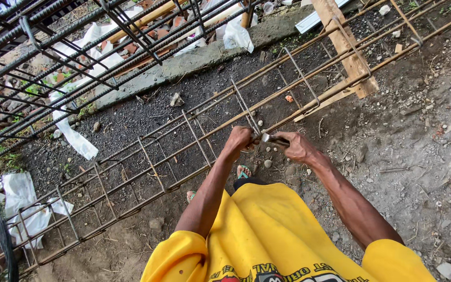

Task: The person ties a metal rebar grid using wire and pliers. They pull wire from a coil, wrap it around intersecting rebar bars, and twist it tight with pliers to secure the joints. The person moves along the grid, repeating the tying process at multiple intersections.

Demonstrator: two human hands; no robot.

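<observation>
A long rusty rebar cage point(184, 141) with square stirrups lies across the dirt ground, running from lower left to upper right. My left hand point(239, 140) grips a long bar of the cage where a stirrup crosses it. Right beside it, my right hand point(298, 147) is closed on a small metal tool point(270, 139), whose tip points at the same joint. Both arms reach out from yellow sleeves.
A second rebar cage point(53, 57) lies at the upper left over rubble and white plastic scraps point(74, 137). A wooden plank point(348, 52) supports the cage at the upper right. A concrete curb point(194, 60) runs behind. My sandalled foot point(244, 171) stands under the cage.
</observation>
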